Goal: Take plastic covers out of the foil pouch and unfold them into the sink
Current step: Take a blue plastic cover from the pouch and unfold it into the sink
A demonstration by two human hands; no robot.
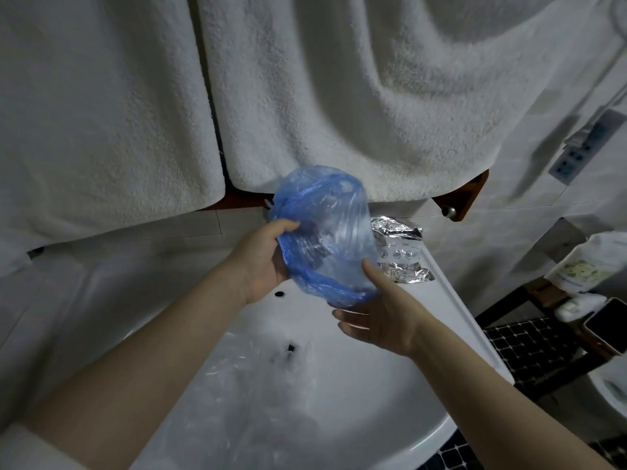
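Holding a blue plastic cover (322, 232) up over the white sink (339, 385), puffed out and half opened, well above the basin. Gripping its left edge with the left hand (261, 256), thumb curled over the crinkled rim and fingers tucked behind. Cupping the lower right of it with the right hand (376, 320), thumb lying against the plastic, fingers loosely bent underneath; hard to tell whether pinching or just supporting. Lying on the sink's right ledge just behind the cover, the silver foil pouch (400, 252), crumpled, torn open at the top, partly hidden by the blue plastic. Resting down in the basin, a clear plastic sheet (244, 395), blurred, spreading near the drain (290, 347). Hanging across the back, white towels (305, 96). Sitting off to the right on a dark stand, a phone (605, 329), with a power strip (583, 147) on the wall above.
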